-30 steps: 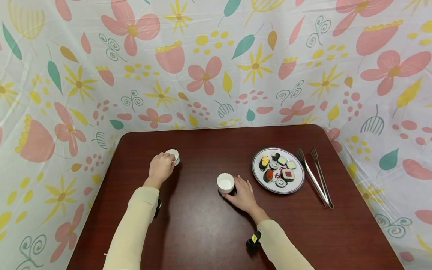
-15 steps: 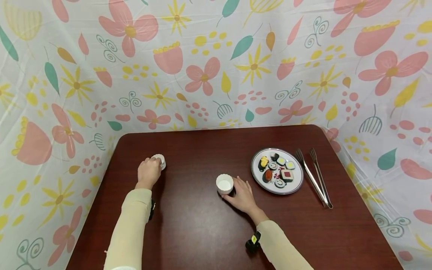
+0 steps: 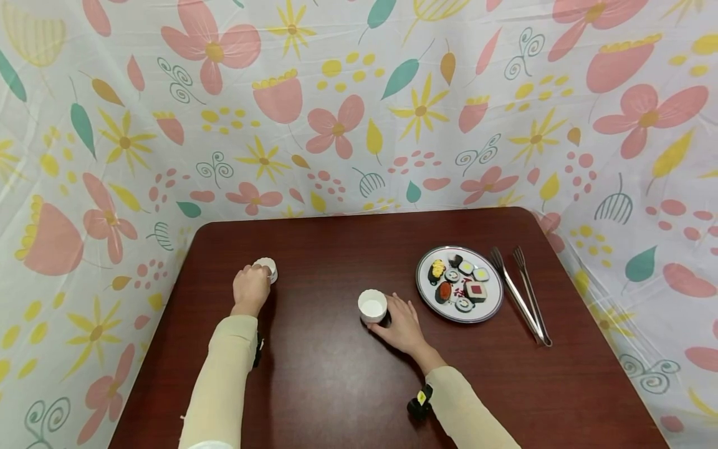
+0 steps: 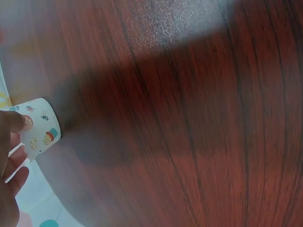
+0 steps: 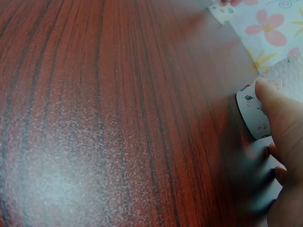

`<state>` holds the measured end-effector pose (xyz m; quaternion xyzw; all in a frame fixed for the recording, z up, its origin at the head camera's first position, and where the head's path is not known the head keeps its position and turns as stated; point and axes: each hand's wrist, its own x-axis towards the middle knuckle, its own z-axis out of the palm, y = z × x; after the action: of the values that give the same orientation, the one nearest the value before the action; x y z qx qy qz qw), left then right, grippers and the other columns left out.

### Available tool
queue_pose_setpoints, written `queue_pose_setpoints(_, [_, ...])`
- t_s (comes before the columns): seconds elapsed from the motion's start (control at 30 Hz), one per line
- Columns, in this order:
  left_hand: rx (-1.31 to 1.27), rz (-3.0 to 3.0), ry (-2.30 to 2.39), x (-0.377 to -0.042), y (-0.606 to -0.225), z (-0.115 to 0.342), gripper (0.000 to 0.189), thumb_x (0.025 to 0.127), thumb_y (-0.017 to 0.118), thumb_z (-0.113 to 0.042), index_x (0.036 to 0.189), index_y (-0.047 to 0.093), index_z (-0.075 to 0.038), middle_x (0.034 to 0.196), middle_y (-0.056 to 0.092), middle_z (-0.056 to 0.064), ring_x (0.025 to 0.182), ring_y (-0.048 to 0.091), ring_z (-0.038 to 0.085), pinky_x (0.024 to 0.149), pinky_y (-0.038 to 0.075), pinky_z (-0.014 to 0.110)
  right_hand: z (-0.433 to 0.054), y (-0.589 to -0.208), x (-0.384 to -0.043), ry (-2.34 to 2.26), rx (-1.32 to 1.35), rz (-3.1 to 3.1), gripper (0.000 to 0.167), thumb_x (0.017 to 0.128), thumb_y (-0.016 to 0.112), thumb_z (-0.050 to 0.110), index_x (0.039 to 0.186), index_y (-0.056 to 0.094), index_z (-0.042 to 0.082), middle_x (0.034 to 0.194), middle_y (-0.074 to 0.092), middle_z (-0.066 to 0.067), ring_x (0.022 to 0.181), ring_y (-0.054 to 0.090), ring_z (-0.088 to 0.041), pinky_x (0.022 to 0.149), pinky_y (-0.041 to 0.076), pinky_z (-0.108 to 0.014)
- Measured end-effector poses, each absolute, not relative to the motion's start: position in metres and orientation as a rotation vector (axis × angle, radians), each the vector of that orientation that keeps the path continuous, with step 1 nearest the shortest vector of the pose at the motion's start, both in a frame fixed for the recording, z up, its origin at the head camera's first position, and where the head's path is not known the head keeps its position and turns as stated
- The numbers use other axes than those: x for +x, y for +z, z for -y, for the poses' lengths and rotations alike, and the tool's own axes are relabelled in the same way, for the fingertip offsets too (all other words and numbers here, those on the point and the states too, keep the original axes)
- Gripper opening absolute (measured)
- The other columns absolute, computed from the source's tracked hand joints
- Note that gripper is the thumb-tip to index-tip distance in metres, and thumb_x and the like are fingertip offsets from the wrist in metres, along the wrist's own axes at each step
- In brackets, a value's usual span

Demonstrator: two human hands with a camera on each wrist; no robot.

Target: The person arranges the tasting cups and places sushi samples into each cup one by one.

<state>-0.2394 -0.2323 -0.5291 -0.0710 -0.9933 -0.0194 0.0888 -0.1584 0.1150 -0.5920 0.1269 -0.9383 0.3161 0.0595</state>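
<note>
The left hand (image 3: 250,289) grips a small white cup (image 3: 268,267) well left of the sushi plate (image 3: 495,294), the right hand (image 3: 401,325) clasps a second cup (image 3: 373,305) nearer that plate's left side, and metal tongs (image 3: 519,297) lie just to its right.

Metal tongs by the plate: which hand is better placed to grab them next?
Probably the right hand: it is nearer the tongs, though it holds a cup. The left hand holds another cup, farther away.

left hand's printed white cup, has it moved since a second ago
Yes, left: in the head view, the printed white cup in the left hand now sits nearer the left edge of the table.
</note>
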Motion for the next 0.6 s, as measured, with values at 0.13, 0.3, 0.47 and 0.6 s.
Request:
queue_pose_setpoints(0.13, [-0.203, 2.935, -0.074, -0.238, -0.526, 0.234, 0.021, 0.078, 0.071, -0.013, 0.097, 0.069, -0.007, 0.093, 0.066, 0.012, 0.088, 0.058, 0.033, 0.079, 0.047, 0.043, -0.115, -0.593, -0.159, 0.954, 0.385, 2.849, 0.073, 0.070, 0.075, 0.043, 0.131, 0.048, 0.012, 0.130, 0.053, -0.011, 0.129, 0.039, -0.034, 0.104, 0.021, -0.060])
queue_pose_setpoints(0.3, [-0.220, 2.939, -0.097, -0.238, -0.517, 0.235, 0.033, 0.077, 0.072, -0.017, 0.108, 0.065, -0.006, 0.104, 0.063, 0.015, 0.098, 0.056, 0.035, 0.086, 0.044, 0.045, -0.116, -0.594, -0.159, 0.946, 0.388, 2.846, 0.073, 0.070, 0.076, 0.043, 0.130, 0.049, 0.013, 0.130, 0.053, -0.011, 0.129, 0.039, -0.033, 0.104, 0.021, -0.060])
queue_pose_setpoints(0.47, [-0.279, 2.954, -0.088, -0.239, -0.510, 0.234, 0.041, 0.078, 0.072, -0.022, 0.115, 0.061, -0.007, 0.118, 0.058, 0.015, 0.108, 0.052, 0.035, 0.092, 0.041, 0.047, -0.115, -0.595, -0.160, 0.942, 0.391, 2.838, 0.072, 0.070, 0.076, 0.043, 0.130, 0.050, 0.013, 0.129, 0.053, -0.010, 0.129, 0.040, -0.033, 0.103, 0.022, -0.060])
queue_pose_setpoints(0.6, [-0.344, 2.913, -0.109, -0.240, -0.507, 0.228, 0.044, 0.078, 0.072, -0.023, 0.118, 0.060, -0.009, 0.123, 0.056, 0.013, 0.112, 0.050, 0.034, 0.095, 0.040, 0.046, -0.115, -0.595, -0.160, 0.943, 0.389, 2.838, 0.072, 0.070, 0.076, 0.043, 0.130, 0.049, 0.013, 0.129, 0.053, -0.010, 0.129, 0.040, -0.033, 0.103, 0.022, -0.060])
